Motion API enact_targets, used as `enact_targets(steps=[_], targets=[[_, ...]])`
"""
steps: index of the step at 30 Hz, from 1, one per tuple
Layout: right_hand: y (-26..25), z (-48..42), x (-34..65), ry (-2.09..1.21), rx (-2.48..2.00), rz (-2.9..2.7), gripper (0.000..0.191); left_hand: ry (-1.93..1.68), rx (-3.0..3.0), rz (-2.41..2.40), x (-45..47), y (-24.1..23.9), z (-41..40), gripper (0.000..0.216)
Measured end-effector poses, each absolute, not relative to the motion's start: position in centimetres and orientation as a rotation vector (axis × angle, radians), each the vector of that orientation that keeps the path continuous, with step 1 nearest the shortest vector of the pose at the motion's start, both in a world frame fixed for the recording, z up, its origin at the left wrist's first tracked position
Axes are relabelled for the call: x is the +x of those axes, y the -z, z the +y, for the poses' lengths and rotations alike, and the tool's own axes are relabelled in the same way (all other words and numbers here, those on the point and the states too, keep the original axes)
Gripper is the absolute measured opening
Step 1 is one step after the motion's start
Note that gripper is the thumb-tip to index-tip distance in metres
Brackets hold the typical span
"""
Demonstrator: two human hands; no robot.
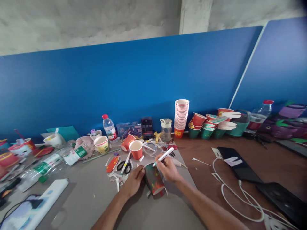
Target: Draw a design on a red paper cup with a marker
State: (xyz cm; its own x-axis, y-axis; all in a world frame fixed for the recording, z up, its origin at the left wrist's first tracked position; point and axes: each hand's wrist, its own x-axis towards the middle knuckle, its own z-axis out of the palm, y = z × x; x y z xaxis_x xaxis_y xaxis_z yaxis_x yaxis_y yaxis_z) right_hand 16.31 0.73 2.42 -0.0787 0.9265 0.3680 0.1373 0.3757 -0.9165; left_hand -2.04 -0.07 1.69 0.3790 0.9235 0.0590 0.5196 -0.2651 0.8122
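A paper cup (155,182) lies on its side on the grey mat, its surface coloured dark green and red. My left hand (134,181) grips the cup's left rim between thumb and fingers. In my right hand (168,169) is a white marker (166,155), its green tip at the dark green part of the cup near the upper edge. Just beyond stand an upright red paper cup (136,149) and a tipped red cup (128,142). Black-handled scissors (124,166) lie left of my hands among white and red paper scraps (112,164).
A tall stack of paper cups (181,116) and a glass jar (166,130) stand by the blue partition (144,83). Red and green cups (207,131) are piled to their right. Plastic bottles (51,164) lie at left; a white cable (223,188) and a black phone (240,164) lie at right.
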Motion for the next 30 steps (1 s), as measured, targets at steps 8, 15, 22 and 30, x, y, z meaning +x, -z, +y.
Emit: enact_targets(steps=[8, 15, 22, 30], targets=[[-2.8, 0.7, 16.4, -0.862, -1.003, -1.493, 0.009, -0.707, 1.918, 1.287, -2.0, -2.0, -0.2, 0.035], [-2.4, 0.9, 16.5, -0.916, -0.981, -1.501, 0.01, -0.698, 1.927, 1.304, -2.0, -2.1, -0.2, 0.034], [-1.9, 2.0, 17.3, -1.001, -0.93, -1.197, 0.011, -0.709, 1.928, 1.274, -2.2, -2.1, -0.2, 0.036], [-1.7, 1.8, 15.9, -1.188, -0.865, -1.061, 0.014, -0.722, 1.924, 1.289, -2.4, -2.1, -0.1, 0.037]])
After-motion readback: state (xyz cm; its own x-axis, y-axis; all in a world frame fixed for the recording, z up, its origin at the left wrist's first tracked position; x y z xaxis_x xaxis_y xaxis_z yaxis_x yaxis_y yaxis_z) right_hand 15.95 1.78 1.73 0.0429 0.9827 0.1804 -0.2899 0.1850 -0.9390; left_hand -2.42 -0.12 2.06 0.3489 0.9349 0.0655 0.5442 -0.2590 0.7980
